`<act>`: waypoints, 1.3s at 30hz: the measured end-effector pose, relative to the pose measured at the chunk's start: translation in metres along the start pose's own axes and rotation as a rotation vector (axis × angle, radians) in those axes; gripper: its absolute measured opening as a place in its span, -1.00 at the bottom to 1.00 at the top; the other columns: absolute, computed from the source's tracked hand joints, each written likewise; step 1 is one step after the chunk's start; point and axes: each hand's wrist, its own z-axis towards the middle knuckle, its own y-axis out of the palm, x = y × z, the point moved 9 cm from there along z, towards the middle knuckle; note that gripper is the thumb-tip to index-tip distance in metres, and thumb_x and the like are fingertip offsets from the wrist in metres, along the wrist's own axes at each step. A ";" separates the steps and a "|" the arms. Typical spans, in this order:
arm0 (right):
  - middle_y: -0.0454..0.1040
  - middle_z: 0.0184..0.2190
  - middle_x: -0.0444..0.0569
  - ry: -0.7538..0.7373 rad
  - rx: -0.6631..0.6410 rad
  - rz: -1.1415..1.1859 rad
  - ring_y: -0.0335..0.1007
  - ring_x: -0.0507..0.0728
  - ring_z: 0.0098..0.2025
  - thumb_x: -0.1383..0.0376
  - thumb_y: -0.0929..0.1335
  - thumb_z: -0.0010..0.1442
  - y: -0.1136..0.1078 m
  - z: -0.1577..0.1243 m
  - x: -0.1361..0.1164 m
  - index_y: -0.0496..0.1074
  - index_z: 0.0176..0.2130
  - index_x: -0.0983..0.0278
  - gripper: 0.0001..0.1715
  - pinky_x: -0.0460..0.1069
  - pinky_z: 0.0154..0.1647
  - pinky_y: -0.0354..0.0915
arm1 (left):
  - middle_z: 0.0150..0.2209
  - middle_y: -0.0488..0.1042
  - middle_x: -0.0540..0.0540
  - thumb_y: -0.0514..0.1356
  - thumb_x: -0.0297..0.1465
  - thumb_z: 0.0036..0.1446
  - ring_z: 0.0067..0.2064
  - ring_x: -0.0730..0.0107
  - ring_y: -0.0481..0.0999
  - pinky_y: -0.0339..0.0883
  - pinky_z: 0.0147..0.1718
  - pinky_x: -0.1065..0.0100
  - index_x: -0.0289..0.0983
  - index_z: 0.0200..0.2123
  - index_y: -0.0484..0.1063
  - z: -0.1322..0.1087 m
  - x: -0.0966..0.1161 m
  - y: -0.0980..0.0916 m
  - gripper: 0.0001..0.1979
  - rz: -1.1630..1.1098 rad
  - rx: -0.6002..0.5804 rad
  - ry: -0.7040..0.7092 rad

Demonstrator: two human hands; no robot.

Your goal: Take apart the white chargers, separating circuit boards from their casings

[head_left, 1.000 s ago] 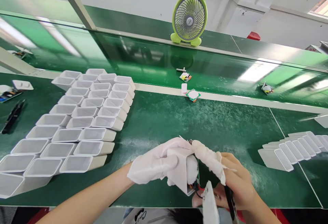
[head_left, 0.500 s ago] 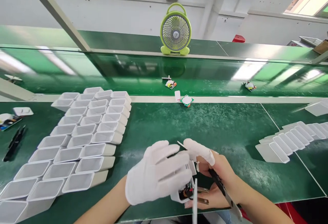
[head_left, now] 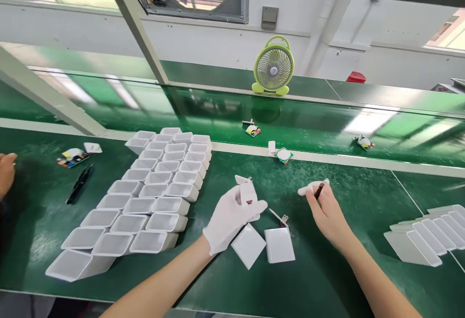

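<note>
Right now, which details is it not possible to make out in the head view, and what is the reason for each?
- Head view: lower part of the white case, hidden by the left hand.
- Head view: most of the dark tool, hidden by the right hand.
- Head view: rest of the co-worker's hand, cut off by the left edge.
- Head view: mark at the middle of the fan, too small to read.

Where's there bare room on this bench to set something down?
Bare green bench shows between the right hand and the overlapping white cases at far right; another patch lies beyond that hand, up to the pale strip. Crowded: left, with packed open boxes, and around the left hand, near two white pieces.
</note>
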 end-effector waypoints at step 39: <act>0.33 -0.57 -0.19 -0.675 -0.016 -0.091 0.26 0.07 -0.53 0.59 0.33 0.22 0.020 -0.024 -0.183 0.23 -0.34 0.15 -0.65 -0.01 -0.52 0.22 | -0.48 0.43 0.10 0.44 -0.46 -0.24 -0.38 0.41 0.44 0.32 -0.44 0.45 -0.21 -0.57 0.30 -0.005 0.009 -0.008 -0.68 0.239 0.083 0.074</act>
